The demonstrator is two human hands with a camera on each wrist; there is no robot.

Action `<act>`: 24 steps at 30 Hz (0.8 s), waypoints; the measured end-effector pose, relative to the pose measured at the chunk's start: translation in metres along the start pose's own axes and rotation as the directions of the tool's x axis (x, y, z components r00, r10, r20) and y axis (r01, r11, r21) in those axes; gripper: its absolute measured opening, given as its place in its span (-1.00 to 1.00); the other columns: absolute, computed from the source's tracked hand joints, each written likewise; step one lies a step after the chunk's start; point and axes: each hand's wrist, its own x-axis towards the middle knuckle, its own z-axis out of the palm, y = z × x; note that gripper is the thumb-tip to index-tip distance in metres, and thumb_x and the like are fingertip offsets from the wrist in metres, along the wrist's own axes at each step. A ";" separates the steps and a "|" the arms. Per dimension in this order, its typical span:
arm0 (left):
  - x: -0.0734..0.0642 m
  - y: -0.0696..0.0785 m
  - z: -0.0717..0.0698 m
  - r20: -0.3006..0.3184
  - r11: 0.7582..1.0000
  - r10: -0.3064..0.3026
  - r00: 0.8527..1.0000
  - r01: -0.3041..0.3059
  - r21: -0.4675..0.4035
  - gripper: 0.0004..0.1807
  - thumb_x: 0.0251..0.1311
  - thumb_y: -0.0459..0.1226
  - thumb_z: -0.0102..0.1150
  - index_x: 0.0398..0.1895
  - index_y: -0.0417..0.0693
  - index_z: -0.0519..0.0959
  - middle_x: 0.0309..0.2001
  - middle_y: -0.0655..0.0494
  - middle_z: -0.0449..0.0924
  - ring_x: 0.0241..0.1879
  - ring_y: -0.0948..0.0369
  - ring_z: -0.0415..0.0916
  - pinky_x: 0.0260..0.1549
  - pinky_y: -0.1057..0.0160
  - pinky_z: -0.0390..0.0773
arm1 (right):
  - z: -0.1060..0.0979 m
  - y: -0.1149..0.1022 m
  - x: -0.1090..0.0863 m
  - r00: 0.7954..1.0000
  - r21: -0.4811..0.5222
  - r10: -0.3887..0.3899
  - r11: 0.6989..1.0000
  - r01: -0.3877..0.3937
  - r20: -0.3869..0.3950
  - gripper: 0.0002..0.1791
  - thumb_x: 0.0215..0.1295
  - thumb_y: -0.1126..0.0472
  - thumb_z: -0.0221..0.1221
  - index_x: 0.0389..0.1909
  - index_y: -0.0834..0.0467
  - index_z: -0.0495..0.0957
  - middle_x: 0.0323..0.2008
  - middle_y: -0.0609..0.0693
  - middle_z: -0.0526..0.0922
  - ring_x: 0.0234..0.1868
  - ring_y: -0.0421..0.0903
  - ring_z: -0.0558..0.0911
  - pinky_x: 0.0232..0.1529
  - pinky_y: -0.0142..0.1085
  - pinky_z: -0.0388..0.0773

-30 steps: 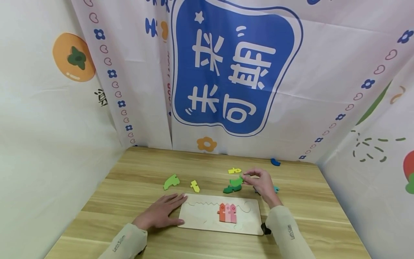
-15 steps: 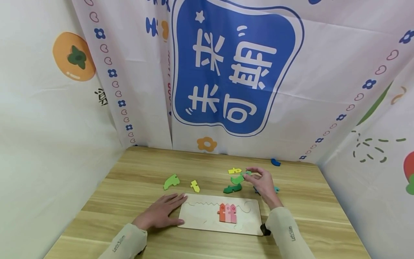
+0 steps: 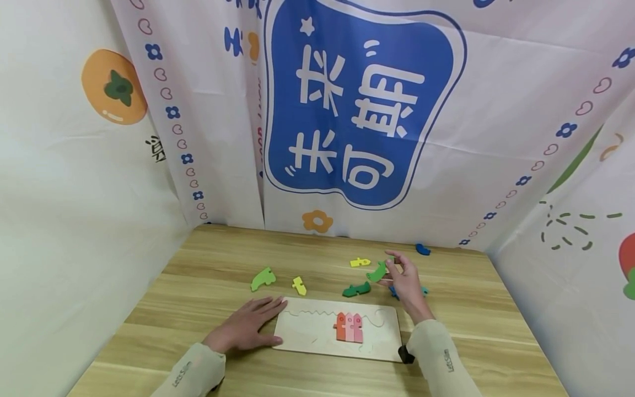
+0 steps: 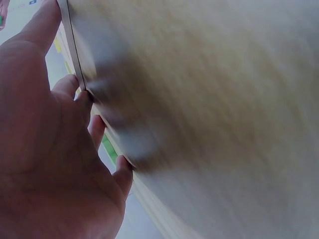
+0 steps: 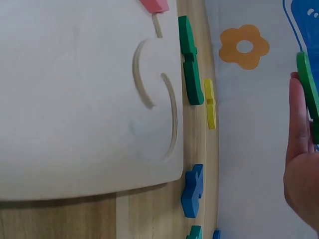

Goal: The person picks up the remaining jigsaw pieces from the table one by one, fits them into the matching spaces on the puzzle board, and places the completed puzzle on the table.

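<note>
My right hand (image 3: 408,282) holds a green puzzle piece (image 3: 377,272) above the table, pinched between thumb and fingers. In the right wrist view that green piece (image 5: 310,89) shows at the right edge, partly cut off. My left hand (image 3: 248,324) lies with fingers spread at the left end of a pale wooden puzzle board (image 3: 310,343); the left wrist view shows its thumb and fingertips by the board's edge (image 4: 75,50). Three joined orange and pink pieces (image 3: 349,327) sit on the board. A curved groove (image 5: 174,114) marks its surface.
Behind the board lie a dark green piece (image 3: 356,289), two yellow pieces (image 3: 359,262), and a light green piece (image 3: 263,279). Blue pieces (image 5: 192,191) lie to the right, one (image 3: 423,249) near the back edge. A printed cloth (image 3: 223,193) hangs behind the table.
My right hand has lifted the green piece away from beside the dark green piece, moving it slightly right and tilting it. My left hand and the board have stayed put.
</note>
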 end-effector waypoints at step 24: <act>-0.001 0.001 0.000 0.000 1.000 0.002 1.000 -0.002 -0.011 0.00 0.28 0.37 0.13 0.67 0.18 0.10 0.65 0.12 0.11 0.61 -0.12 0.04 0.50 -0.37 0.04 | -0.004 -0.002 -0.006 0.983 -0.056 -0.141 0.987 0.148 0.119 -0.23 0.39 0.37 0.30 0.56 -0.06 0.30 0.00 0.36 0.71 -0.21 -0.13 0.79 -0.07 -0.05 0.75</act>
